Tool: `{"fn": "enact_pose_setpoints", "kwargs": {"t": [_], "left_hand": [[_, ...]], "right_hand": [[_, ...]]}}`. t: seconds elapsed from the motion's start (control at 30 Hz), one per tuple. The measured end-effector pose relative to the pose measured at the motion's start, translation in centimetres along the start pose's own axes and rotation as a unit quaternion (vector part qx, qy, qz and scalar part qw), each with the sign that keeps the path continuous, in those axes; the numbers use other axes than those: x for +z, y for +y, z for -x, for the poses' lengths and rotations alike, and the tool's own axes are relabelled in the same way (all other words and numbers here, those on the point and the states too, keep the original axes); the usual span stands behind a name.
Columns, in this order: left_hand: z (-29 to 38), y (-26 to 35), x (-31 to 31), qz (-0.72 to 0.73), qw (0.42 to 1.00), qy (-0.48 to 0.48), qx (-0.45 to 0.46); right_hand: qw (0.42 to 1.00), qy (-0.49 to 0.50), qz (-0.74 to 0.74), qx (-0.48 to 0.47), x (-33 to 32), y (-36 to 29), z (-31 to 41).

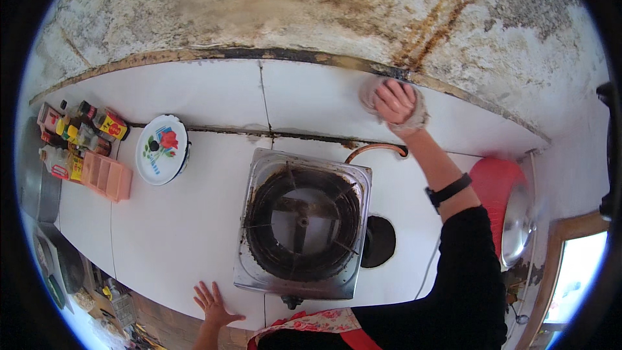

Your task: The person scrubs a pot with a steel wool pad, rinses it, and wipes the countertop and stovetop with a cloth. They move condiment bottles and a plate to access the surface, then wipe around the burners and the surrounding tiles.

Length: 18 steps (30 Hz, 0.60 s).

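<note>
A greyish-beige cloth is bunched under my right hand, which presses it against the white tiled backsplash just below its top ledge. My left hand rests with fingers spread on the front edge of the white tiled counter and holds nothing. Between the two hands stands a metal gas stove with a blackened burner ring. An orange hose curves from behind the stove to a hole in the counter.
Several sauce bottles and a pink compartment box stand at the left. Near them is a flowered enamel lid. A round dark hole opens beside the stove. At the right lean a red plastic basin and a metal bowl.
</note>
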<state>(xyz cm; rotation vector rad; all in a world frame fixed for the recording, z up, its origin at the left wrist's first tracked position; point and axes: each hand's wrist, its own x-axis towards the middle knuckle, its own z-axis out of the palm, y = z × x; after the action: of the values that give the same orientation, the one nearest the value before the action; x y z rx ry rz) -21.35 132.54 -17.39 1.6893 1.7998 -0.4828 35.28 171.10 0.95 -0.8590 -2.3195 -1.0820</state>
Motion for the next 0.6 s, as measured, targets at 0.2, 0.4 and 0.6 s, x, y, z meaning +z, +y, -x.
{"fn": "enact_pose_setpoints", "kwargs": {"t": [0.2, 0.4, 0.6], "left_hand": [[0.1, -0.2, 0.2, 0.004, 1.000, 0.022, 0.012], [0.0, 0.1, -0.3, -0.021, 1.000, -0.019, -0.007], [0.0, 0.3, -0.8, -0.010, 0.999, -0.037, -0.017]], "right_hand": [[0.994, 0.061, -0.087, 0.020, 4.7, -6.5, -9.4], [0.953, -0.112, -0.278, -0.052, 11.7, -11.8, -6.6], [0.884, -0.321, -0.328, -0.085, 15.0, -11.3, 3.9]]}}
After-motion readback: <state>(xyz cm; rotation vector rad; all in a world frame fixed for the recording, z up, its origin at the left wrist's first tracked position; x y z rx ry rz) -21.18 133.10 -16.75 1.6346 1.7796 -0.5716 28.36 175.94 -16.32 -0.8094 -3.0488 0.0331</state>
